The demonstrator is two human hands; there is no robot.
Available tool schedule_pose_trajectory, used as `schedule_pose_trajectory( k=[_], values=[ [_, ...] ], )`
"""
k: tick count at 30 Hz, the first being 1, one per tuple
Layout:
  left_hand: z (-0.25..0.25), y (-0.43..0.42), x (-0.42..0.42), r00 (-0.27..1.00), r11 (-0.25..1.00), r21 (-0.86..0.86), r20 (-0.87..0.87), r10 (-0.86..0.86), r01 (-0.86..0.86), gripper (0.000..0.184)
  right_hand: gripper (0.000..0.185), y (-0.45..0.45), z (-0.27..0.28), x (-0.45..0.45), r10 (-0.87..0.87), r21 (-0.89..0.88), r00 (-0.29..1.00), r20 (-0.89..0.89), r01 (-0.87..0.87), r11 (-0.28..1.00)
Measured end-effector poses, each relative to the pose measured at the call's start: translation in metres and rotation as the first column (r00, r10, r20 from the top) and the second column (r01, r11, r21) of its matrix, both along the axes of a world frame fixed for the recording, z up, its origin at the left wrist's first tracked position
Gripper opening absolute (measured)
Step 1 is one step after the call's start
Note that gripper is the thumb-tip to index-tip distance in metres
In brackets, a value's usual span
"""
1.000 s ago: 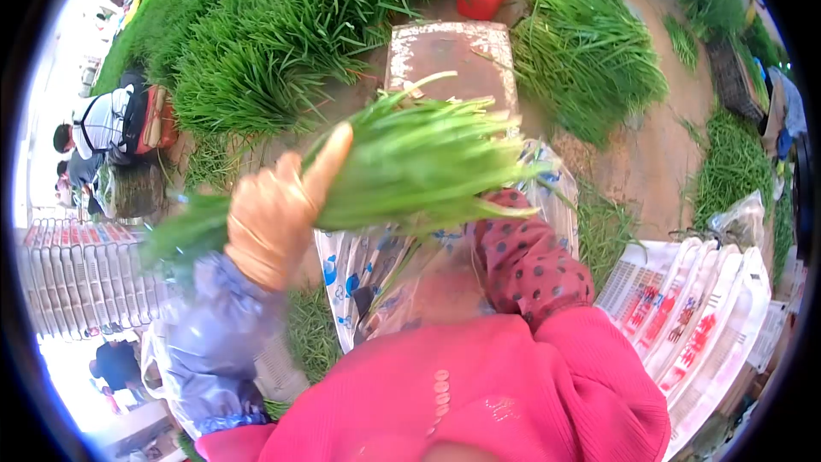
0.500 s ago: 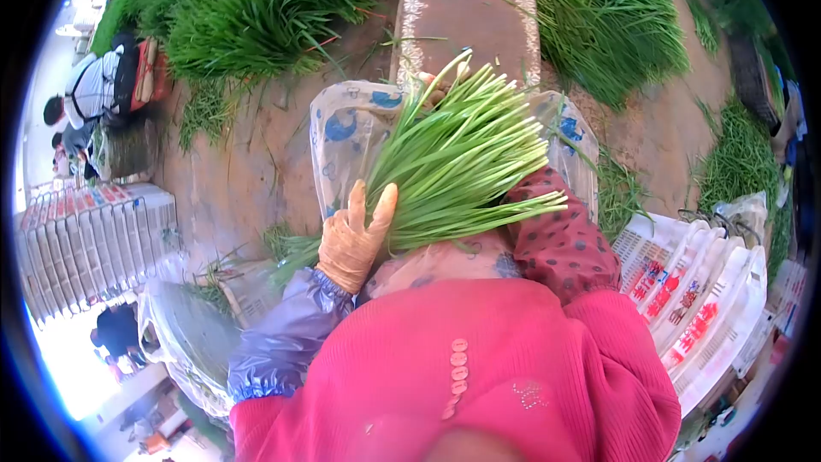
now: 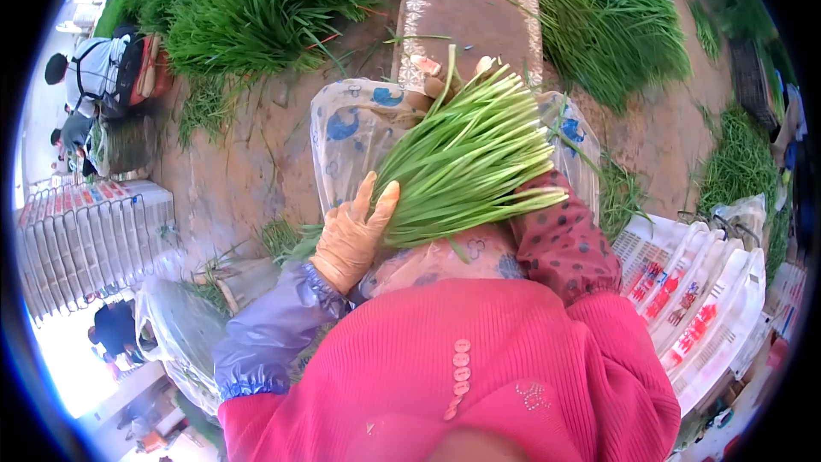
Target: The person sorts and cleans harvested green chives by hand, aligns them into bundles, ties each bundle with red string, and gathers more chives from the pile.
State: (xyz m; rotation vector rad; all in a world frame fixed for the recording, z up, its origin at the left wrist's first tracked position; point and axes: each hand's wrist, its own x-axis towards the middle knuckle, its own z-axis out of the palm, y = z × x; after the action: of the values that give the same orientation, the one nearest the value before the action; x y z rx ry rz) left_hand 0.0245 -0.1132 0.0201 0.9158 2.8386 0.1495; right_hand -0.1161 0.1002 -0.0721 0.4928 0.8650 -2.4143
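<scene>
A large bunch of long green stems (image 3: 470,158) with pale cut ends lies across the lap, the ends fanned toward the upper right. My left hand (image 3: 352,235), in a tan glove, grips its lower left side, with two digits showing on top. My right hand is hidden beneath the bunch; only its dark red dotted sleeve (image 3: 569,235) shows, coming in from the right. Under the bunch, clear plastic with blue prints (image 3: 346,133) covers the knees.
A worn board (image 3: 470,13) lies ahead on the wet floor. Piles of greens flank it, at left (image 3: 256,13) and right (image 3: 616,26). Stacked white crates stand at left (image 3: 94,244) and right (image 3: 684,308). People (image 3: 94,68) are at the far left.
The bunch has come down from a blurred, raised position onto the lap, its stems now spread. My left hand has moved right and down with it. Since half a second ago, little has shifted.
</scene>
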Motion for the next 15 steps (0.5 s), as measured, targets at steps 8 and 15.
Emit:
schedule_pose_trajectory(
  k=[8, 15],
  values=[
    [0.129, -0.046, -0.113, 0.666, 0.965, 0.229, 0.741, -0.088, -0.128, 0.1, 0.059, 0.013, 0.001, -0.002, -0.028, -0.028, 1.0, -0.014, 0.028, 0.999],
    [0.027, 0.032, -0.137, 0.683, 0.636, 0.715, 0.621, -0.385, -0.291, 0.136, 0.062, 0.02, 0.003, 0.003, -0.027, -0.044, 0.999, -0.024, 0.026, 0.999]
  ],
)
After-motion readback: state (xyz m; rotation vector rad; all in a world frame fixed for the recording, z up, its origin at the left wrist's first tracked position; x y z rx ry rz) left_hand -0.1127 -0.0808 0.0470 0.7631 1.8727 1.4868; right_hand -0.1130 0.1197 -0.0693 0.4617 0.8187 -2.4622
